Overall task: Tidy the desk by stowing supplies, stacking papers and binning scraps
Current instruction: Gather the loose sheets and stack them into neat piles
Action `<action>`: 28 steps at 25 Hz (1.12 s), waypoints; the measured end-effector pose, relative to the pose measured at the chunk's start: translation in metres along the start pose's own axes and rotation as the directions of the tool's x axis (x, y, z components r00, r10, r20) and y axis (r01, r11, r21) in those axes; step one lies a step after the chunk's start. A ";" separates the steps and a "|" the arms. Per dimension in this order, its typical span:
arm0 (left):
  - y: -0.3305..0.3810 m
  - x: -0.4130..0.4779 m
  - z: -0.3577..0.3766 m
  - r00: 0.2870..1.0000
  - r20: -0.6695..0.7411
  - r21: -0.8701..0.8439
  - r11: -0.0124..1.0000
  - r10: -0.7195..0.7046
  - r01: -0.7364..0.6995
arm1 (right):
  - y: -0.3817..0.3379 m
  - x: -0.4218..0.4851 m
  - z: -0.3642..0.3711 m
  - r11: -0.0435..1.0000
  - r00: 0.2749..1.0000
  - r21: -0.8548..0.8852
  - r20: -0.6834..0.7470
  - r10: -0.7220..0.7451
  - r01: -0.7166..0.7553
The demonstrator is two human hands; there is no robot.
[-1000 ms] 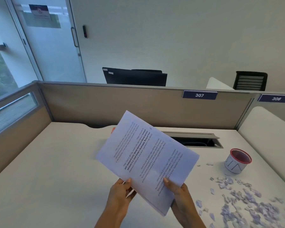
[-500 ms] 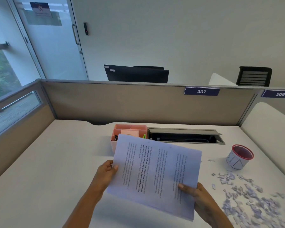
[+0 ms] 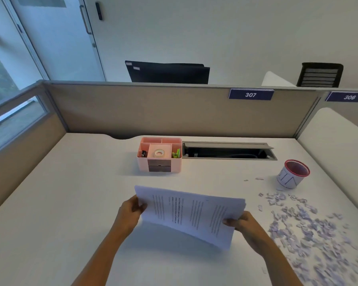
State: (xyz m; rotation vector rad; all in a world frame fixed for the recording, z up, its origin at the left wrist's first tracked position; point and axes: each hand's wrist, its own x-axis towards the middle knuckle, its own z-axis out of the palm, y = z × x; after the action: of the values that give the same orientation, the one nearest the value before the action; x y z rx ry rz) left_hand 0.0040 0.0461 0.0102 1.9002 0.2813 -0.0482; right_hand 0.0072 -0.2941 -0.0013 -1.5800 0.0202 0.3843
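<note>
- I take the desk (image 3: 60,203) as my landmark: a pale top, cut off at the bottom and at both lower corners of my view.
- Partition (image 3: 153,112): runs along the desk's far edge, carrying plates reading 307 and 306. Behind it I see only the top of a dark monitor (image 3: 167,72) and a chair back (image 3: 319,74); the rest of each is hidden.
- Stack of papers (image 3: 191,213): held above the desk's near centre, tilted, printed face toward me. The print is too blurred to read, and I cannot tell whether the lower edge touches the desk.
- Paper scraps (image 3: 310,230): scattered over the desk's right side, smeared with blur toward the lower right, where they run out of view.
- Cable tray (image 3: 228,152): open slot at the desk's far centre; its interior is dark and I cannot make out the contents.
- Pink organiser (image 3: 159,154): on the desk just left of the cable tray. I make out a tape roll (image 3: 159,153) in the middle compartment; the small items either side are unclear.
- Left hand (image 3: 130,213): closed on the papers' left edge, fingers behind the sheets and hidden.
- Right hand (image 3: 246,226): closed on the papers' lower right corner.
- Red-rimmed cup (image 3: 293,174): stands at the desk's far right, beyond the scraps; its inside is not visible.
</note>
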 end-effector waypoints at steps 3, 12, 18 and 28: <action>-0.012 -0.002 0.003 0.999 -0.037 0.039 0.999 -0.015 0.017 | 0.020 -0.001 0.002 0.998 0.997 0.004 -0.049 0.057 -0.057; -0.002 -0.003 0.013 0.986 -0.159 0.039 0.998 0.048 -0.042 | 0.004 0.007 0.004 0.997 0.991 -0.054 -0.130 0.038 -0.046; -0.004 0.003 0.000 0.980 -0.182 -0.014 0.996 -0.085 0.084 | -0.019 0.019 0.004 0.994 0.992 -0.105 -0.123 -0.010 -0.003; -0.025 -0.001 -0.034 0.880 -0.088 -0.452 0.806 -0.466 0.382 | -0.040 0.045 0.057 0.940 0.918 0.336 -0.386 0.085 0.054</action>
State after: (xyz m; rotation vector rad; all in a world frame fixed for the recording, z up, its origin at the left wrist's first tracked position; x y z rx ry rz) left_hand -0.0058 0.0854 -0.0011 1.3753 0.7922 -0.0955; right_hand 0.0468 -0.2267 0.0255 -1.2884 0.3949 0.0587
